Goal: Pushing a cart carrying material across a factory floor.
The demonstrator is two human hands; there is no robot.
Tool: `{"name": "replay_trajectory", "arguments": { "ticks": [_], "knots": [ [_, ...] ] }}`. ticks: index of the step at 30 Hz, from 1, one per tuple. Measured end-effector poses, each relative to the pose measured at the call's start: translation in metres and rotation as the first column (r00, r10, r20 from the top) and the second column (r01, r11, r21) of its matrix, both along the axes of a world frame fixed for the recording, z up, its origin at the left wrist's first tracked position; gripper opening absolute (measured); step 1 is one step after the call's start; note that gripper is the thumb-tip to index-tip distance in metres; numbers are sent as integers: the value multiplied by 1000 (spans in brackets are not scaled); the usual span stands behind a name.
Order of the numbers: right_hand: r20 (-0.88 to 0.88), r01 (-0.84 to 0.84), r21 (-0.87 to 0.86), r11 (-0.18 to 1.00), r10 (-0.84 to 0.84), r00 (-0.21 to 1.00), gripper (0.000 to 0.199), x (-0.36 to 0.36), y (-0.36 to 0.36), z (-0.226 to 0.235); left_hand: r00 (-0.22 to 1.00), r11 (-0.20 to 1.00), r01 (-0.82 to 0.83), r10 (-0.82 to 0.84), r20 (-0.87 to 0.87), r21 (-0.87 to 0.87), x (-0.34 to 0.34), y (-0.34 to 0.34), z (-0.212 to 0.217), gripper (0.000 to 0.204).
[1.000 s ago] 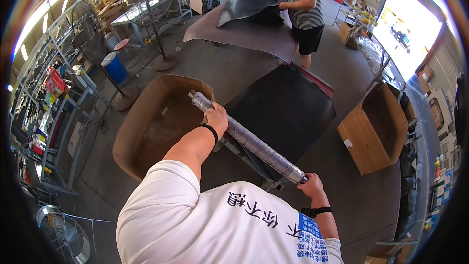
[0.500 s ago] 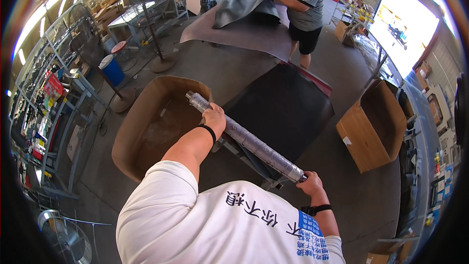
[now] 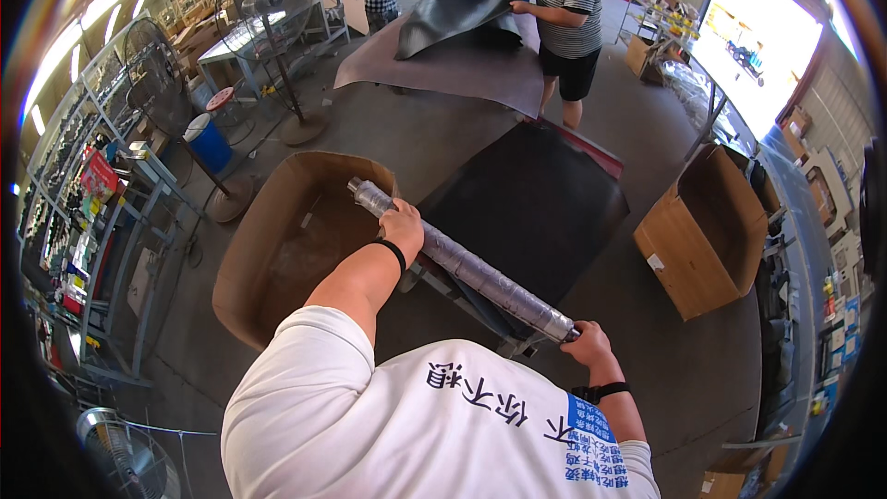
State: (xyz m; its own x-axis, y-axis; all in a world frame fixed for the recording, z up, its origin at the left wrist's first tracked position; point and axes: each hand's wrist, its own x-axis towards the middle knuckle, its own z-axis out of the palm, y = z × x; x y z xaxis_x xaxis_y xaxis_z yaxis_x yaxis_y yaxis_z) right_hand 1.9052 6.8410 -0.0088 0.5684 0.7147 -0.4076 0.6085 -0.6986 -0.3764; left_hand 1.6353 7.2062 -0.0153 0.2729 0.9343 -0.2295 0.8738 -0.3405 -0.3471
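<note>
A long, slim roll wrapped in shiny grey plastic film lies slantwise across the front of me, its far end up to the left and its near end low to the right. My left hand is closed over it near the far end, fingers partly hidden on the other side. At the near end, my right hand grips the dark tip of the roll. Beneath and beyond the roll spreads a black sheet on a low table, with a red strip along its far right edge.
An open cardboard box stands left of the table, another cardboard box to the right. Ahead, a person in a striped shirt handles a dark sheet on a brownish sheet-covered table. Standing fans and shelving line the left.
The whole view has shifted slightly. Both hands keep their hold on the roll, which has hardly moved. The other person's hands and the dark sheet have moved a little.
</note>
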Motion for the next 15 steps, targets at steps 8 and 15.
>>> {"name": "replay_trajectory", "arguments": {
  "ticks": [8,15],
  "knots": [
    [33,-21,-11,1000,21,999,61,1,-2,-3,1000,1000,6,-6,3,9,-1,-1,-1,72],
    [3,-14,22,1000,14,1000,62,0,-2,2,1000,1000,6,-6,4,17,1,-2,1,69]
  ]
}}
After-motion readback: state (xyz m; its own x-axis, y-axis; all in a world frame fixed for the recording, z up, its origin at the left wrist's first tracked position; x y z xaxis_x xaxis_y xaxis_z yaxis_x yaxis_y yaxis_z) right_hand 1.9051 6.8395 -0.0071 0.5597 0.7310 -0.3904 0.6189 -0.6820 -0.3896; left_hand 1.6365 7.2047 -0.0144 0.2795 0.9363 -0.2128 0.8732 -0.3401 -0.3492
